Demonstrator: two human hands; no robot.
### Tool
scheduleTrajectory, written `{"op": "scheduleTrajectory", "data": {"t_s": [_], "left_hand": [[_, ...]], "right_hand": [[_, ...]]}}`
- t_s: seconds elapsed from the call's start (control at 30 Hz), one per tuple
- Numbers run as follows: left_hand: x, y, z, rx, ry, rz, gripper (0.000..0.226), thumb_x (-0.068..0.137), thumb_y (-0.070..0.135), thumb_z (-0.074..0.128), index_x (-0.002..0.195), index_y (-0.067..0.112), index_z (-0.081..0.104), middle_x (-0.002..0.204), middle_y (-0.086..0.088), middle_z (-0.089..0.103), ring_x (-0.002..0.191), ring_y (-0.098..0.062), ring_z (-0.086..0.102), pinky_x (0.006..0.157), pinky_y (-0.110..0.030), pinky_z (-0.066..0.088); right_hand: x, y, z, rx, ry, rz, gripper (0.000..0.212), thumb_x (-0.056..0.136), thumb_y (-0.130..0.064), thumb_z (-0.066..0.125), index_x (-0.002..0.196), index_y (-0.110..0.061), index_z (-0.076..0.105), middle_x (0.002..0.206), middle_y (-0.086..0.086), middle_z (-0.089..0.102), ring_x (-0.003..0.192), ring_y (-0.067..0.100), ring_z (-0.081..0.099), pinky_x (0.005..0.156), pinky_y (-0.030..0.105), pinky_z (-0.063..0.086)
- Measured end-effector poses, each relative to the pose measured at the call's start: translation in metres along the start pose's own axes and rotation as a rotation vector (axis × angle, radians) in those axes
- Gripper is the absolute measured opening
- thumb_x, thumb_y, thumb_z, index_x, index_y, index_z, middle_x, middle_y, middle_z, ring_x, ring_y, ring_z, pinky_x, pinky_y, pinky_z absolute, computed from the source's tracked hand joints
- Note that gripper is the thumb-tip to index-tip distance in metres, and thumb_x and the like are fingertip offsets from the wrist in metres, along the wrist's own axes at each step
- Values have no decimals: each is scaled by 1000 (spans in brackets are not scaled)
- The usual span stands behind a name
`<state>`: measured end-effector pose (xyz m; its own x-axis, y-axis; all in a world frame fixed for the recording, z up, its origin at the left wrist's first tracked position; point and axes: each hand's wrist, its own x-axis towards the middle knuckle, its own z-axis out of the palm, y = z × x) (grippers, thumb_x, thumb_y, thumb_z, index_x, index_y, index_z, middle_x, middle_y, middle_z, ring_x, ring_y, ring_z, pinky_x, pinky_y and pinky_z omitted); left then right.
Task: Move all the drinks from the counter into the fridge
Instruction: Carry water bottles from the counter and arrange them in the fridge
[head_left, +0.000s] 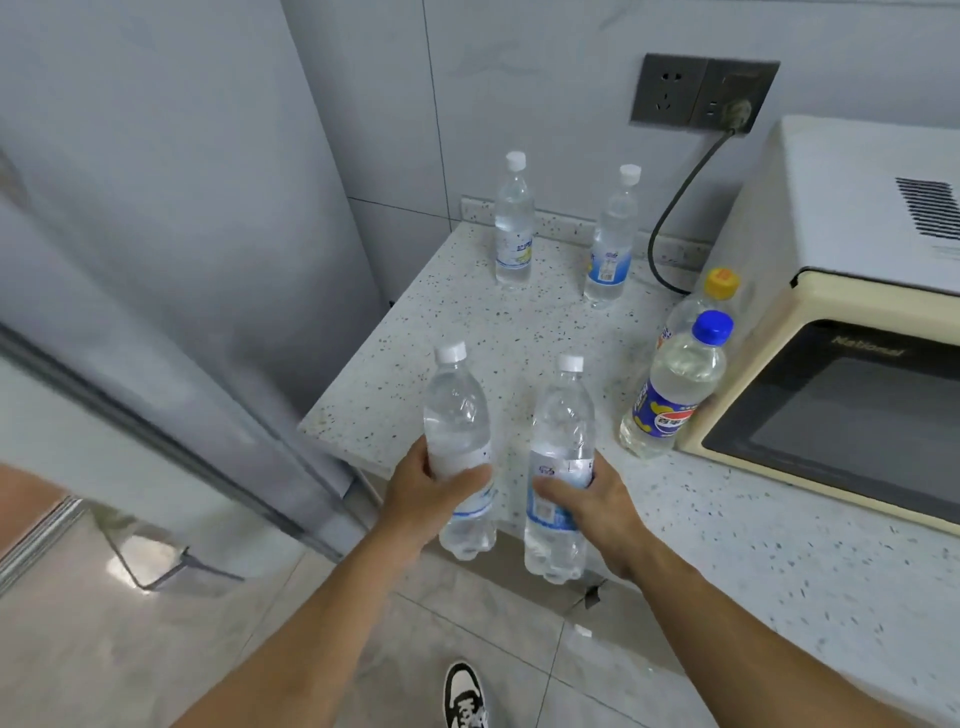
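My left hand (423, 496) grips a clear water bottle (457, 415) with a white cap, held upright off the counter's front edge. A second clear bottle (561, 431) with a white cap and a blue label is gripped by my right hand (597, 512) just beside it. Two more white-capped bottles (514, 228) (613, 244) stand at the back of the speckled counter (467, 322). By the microwave stand a blue-capped bottle (675, 389) and, behind it, a yellow-capped bottle (719, 291). The grey fridge (171, 208) stands to the left with its door shut.
A cream microwave (841, 332) fills the right of the counter, its black cable (670, 218) running up to a wall socket (706, 93). Tiled floor lies below, with my shoe (465, 696) at the bottom edge.
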<state>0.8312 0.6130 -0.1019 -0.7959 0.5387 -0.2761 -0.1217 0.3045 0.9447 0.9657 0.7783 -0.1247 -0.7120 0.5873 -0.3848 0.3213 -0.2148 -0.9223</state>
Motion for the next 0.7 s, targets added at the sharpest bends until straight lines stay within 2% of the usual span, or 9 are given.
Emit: {"op": "scheduleTrajectory", "data": {"t_s": [0.07,0.1,0.2,0.3,0.4,0.47,0.57,0.7], "left_hand": [[-29,-14,-8,-64,29,-47,54,51,47,85,100,39,65,93,18,75,81,-1,72,59,-14,54],[-43,-23,-13,-92,38,-72,54,51,47,86,101,39,67,95,13,76,83,-6,73,63,-19,57],[-88,-50,-29,-125,46,-110,48,56,45,86,101,41,70,100,3,77,90,-17,75,73,-30,59],[-133,-74,-50,-114,92,-155,39,60,45,83,97,46,71,97,5,77,87,-15,75,69,-24,57],[-175,-99,-76,-112,180,-222,40,59,45,83,97,43,71,95,11,76,84,-9,74,63,-16,55],[-202,-116,-95,-121,249,-260,46,61,42,86,103,36,68,96,12,76,85,-8,74,63,-16,55],[-236,-138,-127,-167,374,-311,34,77,27,84,106,31,67,96,12,77,85,-8,74,62,-14,54],[-266,-159,-175,-262,595,-343,25,85,34,75,108,28,67,97,10,76,88,-11,73,63,-17,54]], "right_hand": [[-15,9,5,-12,-77,9,35,78,-15,80,104,-27,60,93,-1,75,79,13,74,60,20,56],[-22,12,9,-18,-111,18,34,78,-15,80,104,-26,61,91,-1,75,79,13,74,60,19,56],[-42,26,27,-36,-224,46,41,70,-18,81,108,-18,64,95,5,76,86,22,74,69,28,58],[-63,41,54,-61,-357,96,49,61,-25,79,108,-15,67,94,5,77,88,24,75,70,29,58],[-85,61,89,-109,-480,121,51,59,-26,82,107,-18,68,94,1,78,86,19,75,66,22,57],[-99,75,114,-151,-543,111,49,58,-27,82,105,-22,68,92,-2,77,84,15,75,64,18,56],[-121,87,157,-207,-638,105,47,57,-27,82,102,-27,67,89,-5,77,80,12,74,61,16,54],[-138,88,224,-237,-769,114,44,61,-22,79,103,-26,65,87,-9,77,79,8,74,61,15,53]]}}
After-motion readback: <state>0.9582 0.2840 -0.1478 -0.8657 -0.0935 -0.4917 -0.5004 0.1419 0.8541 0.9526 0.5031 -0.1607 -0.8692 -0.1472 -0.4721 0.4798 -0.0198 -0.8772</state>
